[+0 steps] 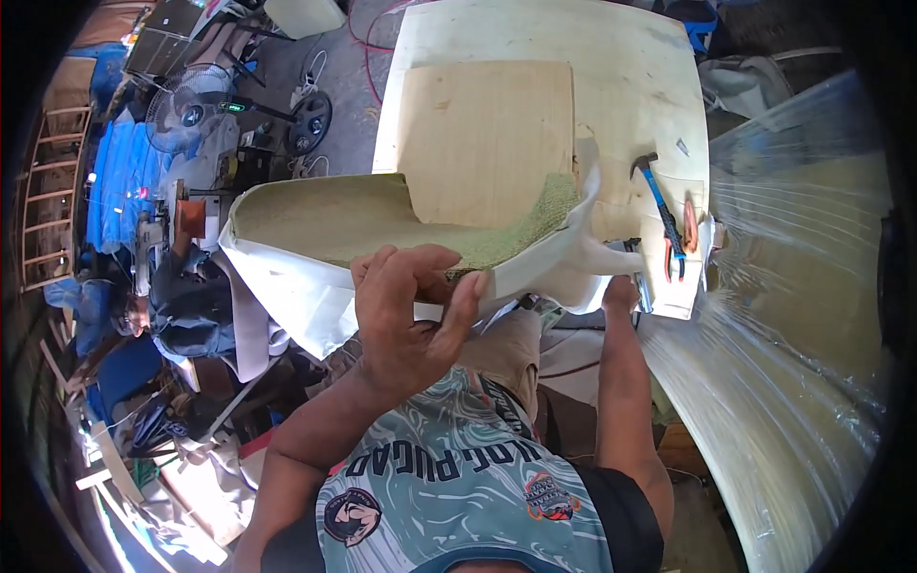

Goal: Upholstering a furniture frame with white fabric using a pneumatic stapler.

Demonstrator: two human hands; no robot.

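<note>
Closest to me, my left hand [406, 306] curls its fingers over the near edge of the curved furniture panel faced with green woven mesh and wrapped in white vinyl [382, 224], clamped on it. At three o'clock from it, my right hand [621, 291] pinches the loose white vinyl flap. Beyond, at one o'clock, a blue-handled hammer [661, 205] and orange-handled pliers [690, 224] lie on the pale wooden worktable [621, 86].

A small green-lit display [232, 106] glowed on a dark stand beside the fan [181, 119] in the upper left of the frame; no packages or signs showed.
</note>
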